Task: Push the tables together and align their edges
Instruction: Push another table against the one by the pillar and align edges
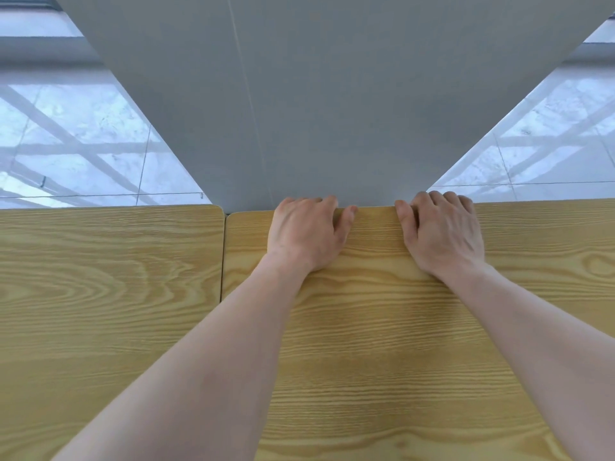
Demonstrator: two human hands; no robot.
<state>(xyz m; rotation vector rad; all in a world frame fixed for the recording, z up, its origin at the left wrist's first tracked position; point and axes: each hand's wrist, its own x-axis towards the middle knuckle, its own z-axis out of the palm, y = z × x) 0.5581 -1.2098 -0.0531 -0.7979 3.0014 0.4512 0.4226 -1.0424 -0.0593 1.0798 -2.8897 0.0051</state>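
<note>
Both hands at twelve o'clock: left hand [307, 232] and right hand [442, 232] hooked over the right-hand pale woodgrain table [366, 344], fingers curled over its far edge. Nine o'clock, the matching left table [109, 287] sits a sliver further out; draw evenly, squarely, till flush.

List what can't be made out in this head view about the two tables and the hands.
- Fingers of left hand and right hand: tips curl over the right table far edge.
- Table legs: hidden beneath the tops.
- Left table: cut off by the frame's left edge.
</note>
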